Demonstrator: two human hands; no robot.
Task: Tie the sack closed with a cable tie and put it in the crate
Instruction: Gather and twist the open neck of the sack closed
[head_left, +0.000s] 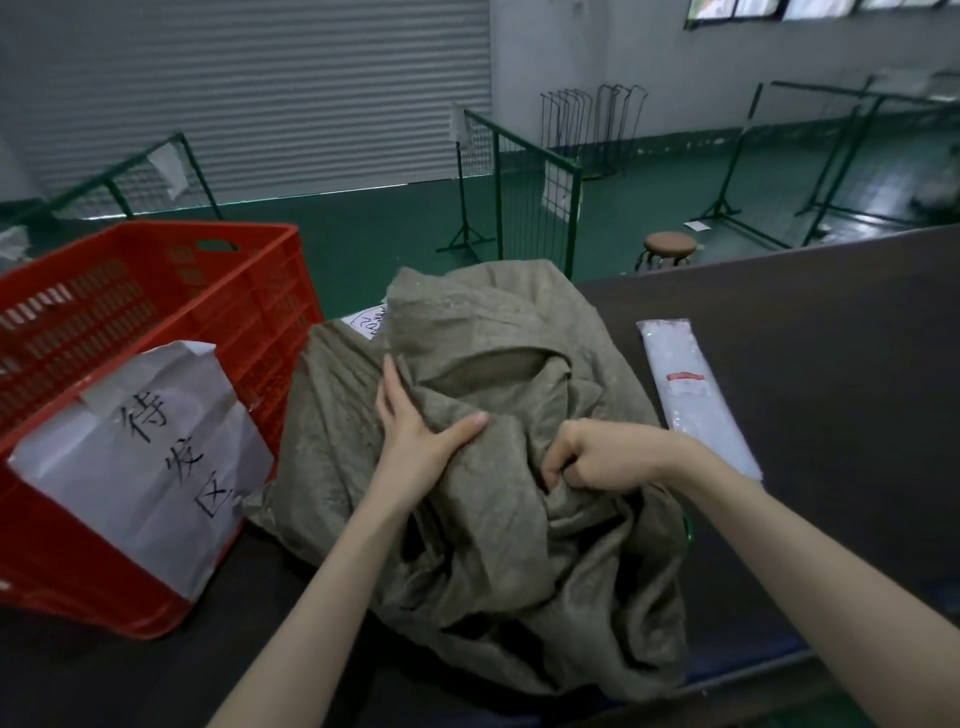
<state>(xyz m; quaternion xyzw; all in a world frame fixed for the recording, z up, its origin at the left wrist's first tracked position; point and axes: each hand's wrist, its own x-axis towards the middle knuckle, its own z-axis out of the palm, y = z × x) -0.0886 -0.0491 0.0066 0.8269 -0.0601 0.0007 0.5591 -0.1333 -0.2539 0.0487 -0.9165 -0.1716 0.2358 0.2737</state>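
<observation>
Currently the sack (498, 467), a drab olive-brown woven cloth, lies crumpled in a loose heap on the dark table (810, 374), roughly at the centre of view. Its mouth gapes as a dark slot toward 12 o'clock of the heap; no tie is on it.

Left hand (415, 436): laid flat on the cloth at the heap's 9 o'clock side, fingers extended and fairly close together, thumb spread out toward 3 o'clock. It presses on the fabric; nothing is pinched in it.

Right hand (597, 457): at 3 o'clock of the left hand, just beside it, fingers curled into a fist bunching a fold of the sack. Knuckles face up; the fingertips are buried in the cloth.

Crate (156, 322): red, slotted plastic, standing at 9 o'clock of the sack and touching or nearly touching its edge; I cannot tell which. A white paper sign (140, 447) with handwritten characters is taped to its near wall.

Clear plastic packet (693, 395), with a small red label, lies flat on the table at 3 o'clock of the sack, just beside it; contents too blurred to identify.

A round stool (670, 244) stands on the green floor beyond the table, at 1 o'clock.
</observation>
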